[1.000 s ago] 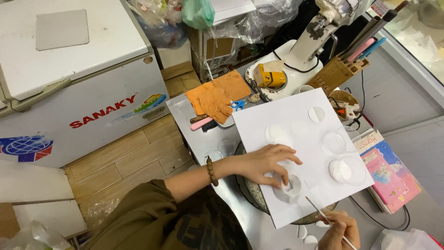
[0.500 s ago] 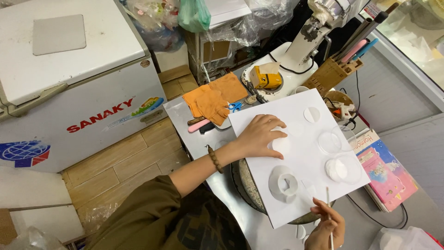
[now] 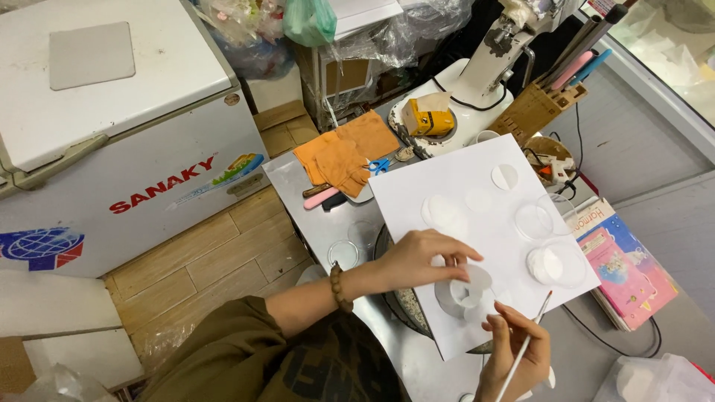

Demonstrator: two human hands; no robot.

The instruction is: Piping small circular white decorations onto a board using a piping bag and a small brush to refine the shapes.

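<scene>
A white chest freezer (image 3: 112,126) is standing at the left on wooden floorboards (image 3: 216,249). Daylight is coming through a window (image 3: 670,52) at the upper right, brightening a grey metal counter (image 3: 313,216). Plastic bags (image 3: 313,22) are crowding the far side.

Soft, even daylight is filling the scene, and it seems to be coming mainly from the upper right, where the pale floor (image 3: 670,52) is washing out almost to white. The white sheet of paper (image 3: 477,186) is reflecting brightly yet keeping its detail, and the left hand (image 3: 424,260) is casting only a faint, short shadow on it. The steel tabletop (image 3: 313,223) is giving off a dull sheen. The picture is staying sharp at the centre, while straight edges are bowing slightly toward the corners. The thin brush (image 3: 521,350) is looking slightly soft.
</scene>
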